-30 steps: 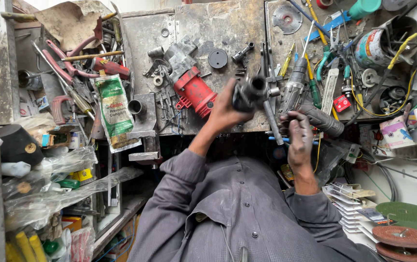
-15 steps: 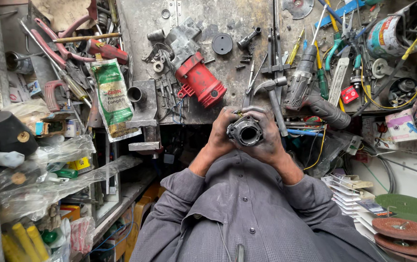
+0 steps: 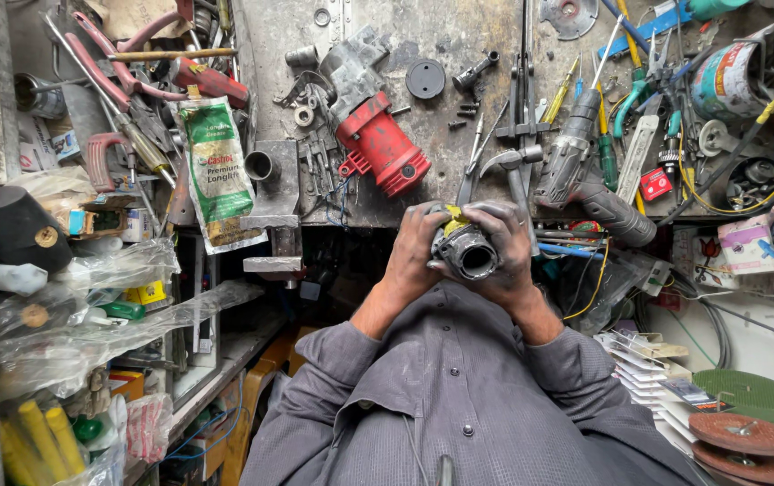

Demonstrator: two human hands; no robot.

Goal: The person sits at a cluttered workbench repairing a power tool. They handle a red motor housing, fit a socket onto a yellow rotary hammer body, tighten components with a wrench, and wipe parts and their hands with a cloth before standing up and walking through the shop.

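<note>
Grey metal fills my grip: a round motor housing (image 3: 468, 254) with an open bore facing me, clasped between both hands. My left hand (image 3: 416, 256) wraps its left side, my right hand (image 3: 508, 247) closes over its right. Beyond the housing, on the cluttered desk (image 3: 387, 36), lies a red motor casing (image 3: 380, 148); right of the housing rests a grey power drill (image 3: 580, 175).
</note>
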